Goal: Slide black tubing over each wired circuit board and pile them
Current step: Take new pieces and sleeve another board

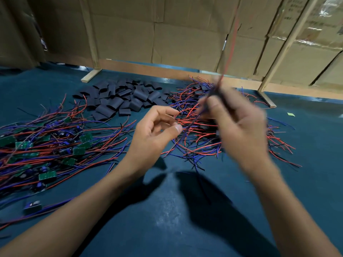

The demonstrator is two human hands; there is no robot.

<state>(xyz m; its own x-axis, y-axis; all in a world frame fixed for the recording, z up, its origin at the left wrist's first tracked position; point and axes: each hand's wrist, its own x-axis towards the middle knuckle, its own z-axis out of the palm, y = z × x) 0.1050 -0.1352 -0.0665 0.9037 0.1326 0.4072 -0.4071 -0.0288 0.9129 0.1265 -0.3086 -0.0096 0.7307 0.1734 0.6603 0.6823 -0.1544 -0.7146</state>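
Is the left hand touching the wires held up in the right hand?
Cannot tell. In the head view the left hand's curled fingertips sit right beside the blurred wires that the right hand grips, and motion blur hides any contact.

A single head-worn wide-angle camera looks forward and down, close over the dark teal cloth-covered table (167,210). The table fills the lower frame, and beyond its far edge stands a brown corrugated cardboard wall (185,38). Both forearms enter from the bottom, nearest the lens.
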